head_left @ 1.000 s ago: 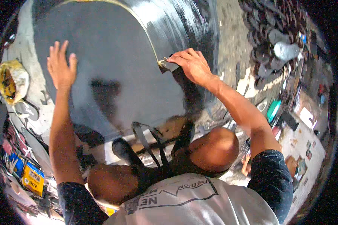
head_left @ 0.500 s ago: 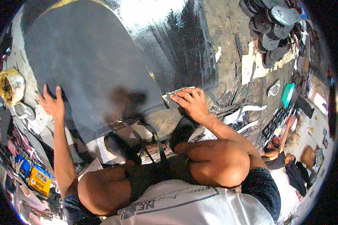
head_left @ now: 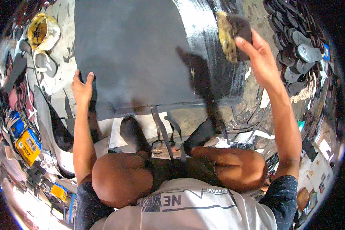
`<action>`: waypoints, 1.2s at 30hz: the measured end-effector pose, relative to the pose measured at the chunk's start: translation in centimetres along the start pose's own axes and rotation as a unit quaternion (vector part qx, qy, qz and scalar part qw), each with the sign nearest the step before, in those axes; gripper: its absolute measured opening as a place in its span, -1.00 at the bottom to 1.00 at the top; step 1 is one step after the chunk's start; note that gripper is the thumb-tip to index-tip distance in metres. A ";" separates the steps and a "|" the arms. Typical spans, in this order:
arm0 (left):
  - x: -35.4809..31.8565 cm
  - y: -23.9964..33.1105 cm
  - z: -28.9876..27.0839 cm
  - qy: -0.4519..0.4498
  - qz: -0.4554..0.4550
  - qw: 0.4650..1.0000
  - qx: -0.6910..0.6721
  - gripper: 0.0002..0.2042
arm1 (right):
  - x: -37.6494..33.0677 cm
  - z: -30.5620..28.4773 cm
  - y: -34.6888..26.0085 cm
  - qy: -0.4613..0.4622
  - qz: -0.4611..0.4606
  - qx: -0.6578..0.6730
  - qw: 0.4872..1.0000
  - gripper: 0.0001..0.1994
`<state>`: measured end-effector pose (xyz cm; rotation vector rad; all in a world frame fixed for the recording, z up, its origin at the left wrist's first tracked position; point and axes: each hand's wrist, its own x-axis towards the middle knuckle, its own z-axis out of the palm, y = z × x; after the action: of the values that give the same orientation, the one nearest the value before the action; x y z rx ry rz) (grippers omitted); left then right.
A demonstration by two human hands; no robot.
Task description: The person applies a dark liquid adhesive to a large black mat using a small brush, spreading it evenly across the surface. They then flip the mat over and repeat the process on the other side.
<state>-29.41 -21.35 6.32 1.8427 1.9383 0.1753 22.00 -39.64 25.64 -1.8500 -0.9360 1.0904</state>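
A large matte black sheet is spread on the ground in front of my knees. Along its right side runs a glossy, wet-looking black strip with brushed streaks. My right hand is raised over that strip, closed around a dark flat pad whose left edge is crusted yellowish. The thumb presses on the pad's near face; the other fingers are mostly hidden behind it. At the sheet's left edge my left hand is open with fingers apart, holding nothing; whether its fingertips touch the sheet is unclear.
At the far left stands a yellow-stained pot, with a grey sandal near it. Dark shoe soles are heaped at the right. A yellow and blue box lies at the lower left, and dark straps lie between my feet.
My right hand has moved from the sheet's near right corner up and to the right, and the pad now shows in it. My left hand stays by the left edge. The whole view has shifted.
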 end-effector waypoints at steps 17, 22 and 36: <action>-1.3 4.2 3.4 -0.108 -0.074 0.932 -0.339 -0.28 | 17.4 3.1 1.4 0.037 -0.085 -0.022 0.995 -0.62; 1.6 9.6 5.1 -0.081 -0.037 0.944 -0.319 -0.25 | 28.0 2.7 1.6 0.251 -0.285 -0.228 0.897 -0.63; 11.9 11.4 5.9 0.199 0.227 0.949 -0.095 -0.62 | 27.0 -1.0 7.7 0.310 -0.037 -0.347 0.884 -0.62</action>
<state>-16.60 -10.00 2.78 2.2151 1.6168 0.9092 34.19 -19.70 10.11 -2.4819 -1.0508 0.0313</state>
